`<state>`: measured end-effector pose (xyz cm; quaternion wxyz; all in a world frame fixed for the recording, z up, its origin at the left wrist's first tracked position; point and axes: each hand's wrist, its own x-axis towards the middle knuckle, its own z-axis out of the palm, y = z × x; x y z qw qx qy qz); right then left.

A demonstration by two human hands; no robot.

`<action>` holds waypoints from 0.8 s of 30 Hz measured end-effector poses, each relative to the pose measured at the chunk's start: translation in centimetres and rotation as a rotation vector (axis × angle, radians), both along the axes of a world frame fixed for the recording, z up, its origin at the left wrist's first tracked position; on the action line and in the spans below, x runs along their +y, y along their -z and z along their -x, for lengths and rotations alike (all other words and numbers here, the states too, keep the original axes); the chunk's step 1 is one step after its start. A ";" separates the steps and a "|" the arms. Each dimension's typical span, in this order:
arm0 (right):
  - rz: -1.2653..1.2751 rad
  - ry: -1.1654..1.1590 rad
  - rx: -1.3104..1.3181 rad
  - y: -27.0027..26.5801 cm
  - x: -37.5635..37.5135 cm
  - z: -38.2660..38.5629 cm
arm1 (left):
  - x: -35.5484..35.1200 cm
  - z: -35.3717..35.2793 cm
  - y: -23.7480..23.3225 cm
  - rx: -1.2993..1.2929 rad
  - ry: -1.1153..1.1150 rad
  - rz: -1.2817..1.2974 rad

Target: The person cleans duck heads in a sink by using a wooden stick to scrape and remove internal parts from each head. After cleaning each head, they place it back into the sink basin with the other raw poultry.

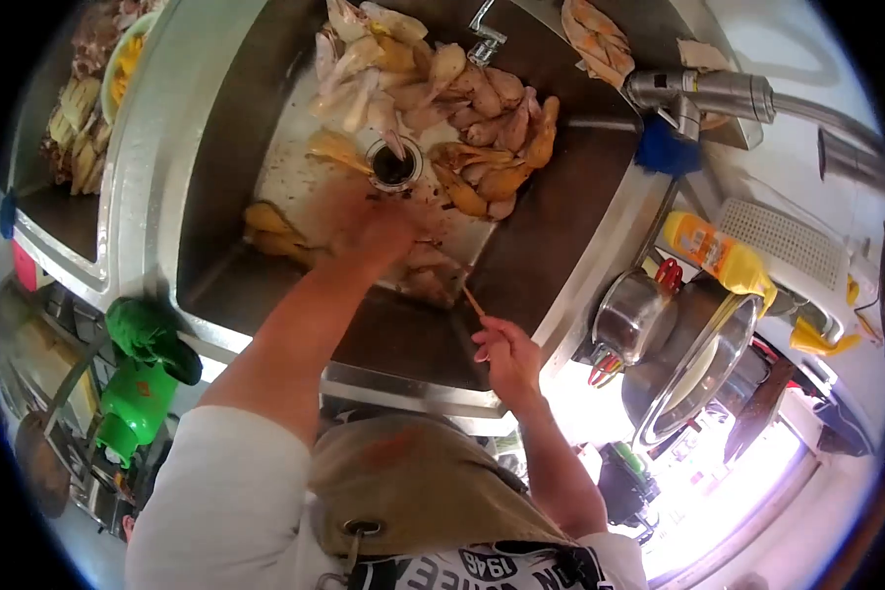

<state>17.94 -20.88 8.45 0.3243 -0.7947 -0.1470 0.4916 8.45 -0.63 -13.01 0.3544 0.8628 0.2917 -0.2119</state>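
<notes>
In the sink (551,226), the left hand (383,231) is showing only as a blur, so I cannot tell whether it is spread or gripping, while the right hand (509,352) is pinching a thin stick (474,303) that is pointing toward raw poultry (428,282) between the 2 hands. More poultry pieces (447,71) are lying beyond the left hand. Nearer the body than both hands, a printed cloth (487,563) is displaying "1946", and right of the right hand a yellow bottle (713,258) is bearing an illegible label.
</notes>
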 end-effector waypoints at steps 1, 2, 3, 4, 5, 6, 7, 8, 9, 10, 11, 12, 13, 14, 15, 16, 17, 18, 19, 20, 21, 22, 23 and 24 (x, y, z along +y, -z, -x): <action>0.016 0.008 0.004 -0.4 0.5 0.4 | -1.0 1.0 0.9 0.050 0.101 -0.081; 0.028 0.018 0.006 -0.9 1.0 0.7 | -1.7 1.6 1.5 0.077 0.170 -0.137; 0.029 0.018 0.040 -1.4 1.4 0.8 | -2.2 1.8 1.7 0.097 0.212 -0.169; 0.022 0.030 0.037 -1.8 1.7 1.1 | -2.5 1.8 1.9 0.105 0.234 -0.182; 0.025 -0.002 0.024 -2.3 2.0 1.1 | -2.6 1.8 2.1 0.107 0.236 -0.181; 0.020 -0.033 0.015 -2.5 2.2 1.1 | -2.3 1.9 1.7 0.101 0.225 -0.161; -0.021 -0.036 0.028 -2.4 2.3 1.0 | -1.8 2.0 1.1 0.095 0.191 -0.123; -0.065 -0.030 0.044 -2.2 2.3 0.8 | -1.3 2.3 0.5 0.079 0.124 -0.045; -0.110 -0.019 0.059 -2.1 2.3 0.8 | -0.8 2.6 0.5 0.068 0.015 0.108; -0.132 -0.021 0.067 -2.1 2.6 0.8 | -0.3 2.8 0.4 0.059 -0.102 0.255; -0.155 -0.025 0.075 -2.2 3.2 0.6 | -1.0 3.9 4.2 -0.007 -0.328 0.456; -0.179 -0.029 0.084 -2.1 3.7 0.4 | -0.8 4.7 5.0 -0.005 -0.460 0.600; -0.182 -0.066 0.094 -1.9 4.0 0.2 | -0.4 5.3 4.7 -0.002 -0.600 0.733; -0.217 -0.097 0.078 -1.8 4.3 0.1 | -0.2 6.4 4.4 0.073 -0.648 0.809; -0.252 -0.131 0.062 -1.7 4.5 0.0 | 0.1 6.9 2.2 0.091 -0.760 0.912; -0.286 -0.164 0.044 -1.6 4.5 0.0 | 0.4 7.5 0.0 0.111 -0.878 1.007; -0.364 -0.104 0.088 -1.6 4.3 0.2 | 0.6 7.0 -4.2 0.065 -1.058 1.130; -0.413 -0.108 0.105 -1.9 4.0 0.3 | 0.5 6.4 -7.9 0.013 -1.241 1.251; -0.466 -0.114 0.118 -2.4 3.8 0.3 | 0.6 6.0 -10.5 -0.020 -1.200 1.220; -0.521 -0.122 0.131 -2.9 3.5 0.3 | 0.4 6.0 -12.8 -0.128 -1.156 1.232; -0.516 -0.153 0.123 -3.3 3.0 0.3 | -0.1 6.2 -15.1 -0.232 -1.109 1.241; -0.560 -0.201 0.091 -3.8 2.7 0.3 | -0.4 6.5 -16.7 -0.334 -1.060 1.248; -0.601 -0.249 0.057 -4.3 2.4 0.1 | -0.6 6.7 -17.6 -0.344 -1.063 1.281; -0.640 -0.297 0.021 -4.8 2.1 0.0 | -0.9 6.8 -18.5 -0.356 -1.067 1.316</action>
